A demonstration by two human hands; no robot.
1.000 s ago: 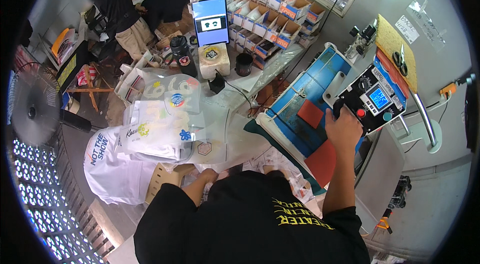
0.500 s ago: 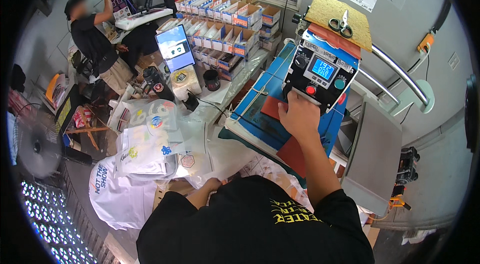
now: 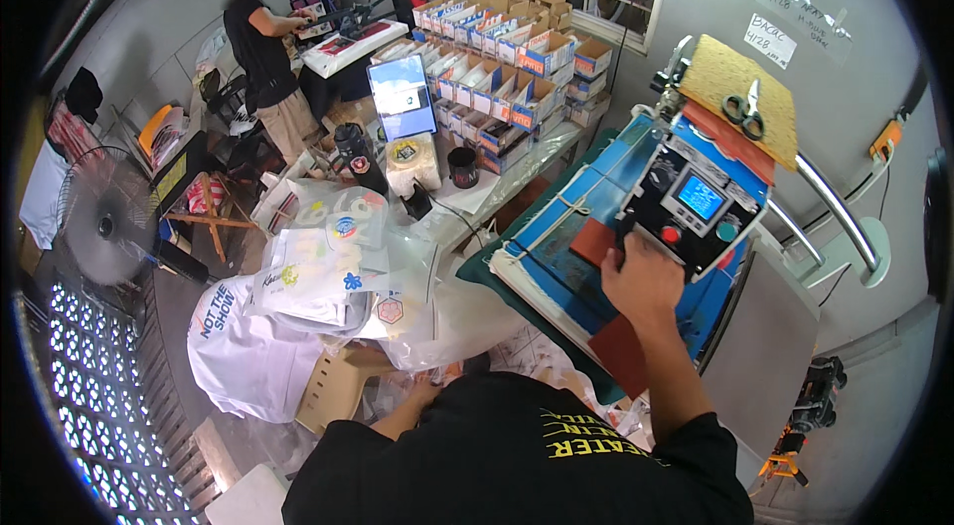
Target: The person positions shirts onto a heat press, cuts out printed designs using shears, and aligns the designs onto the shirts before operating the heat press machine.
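Right hand (image 3: 644, 275): grip closed round black handle (image 3: 625, 224) of press (image 3: 699, 200), unchanged over 1 second; work apparently stays there. Left hand (image 3: 423, 392): low, grip unclear.

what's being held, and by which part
The right grip holds the press by its dark handle, beside the control panel; whether the left grip holds anything cannot be told.

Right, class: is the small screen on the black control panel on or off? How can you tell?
On: the small screen glows blue with pale characters, against the black control panel.
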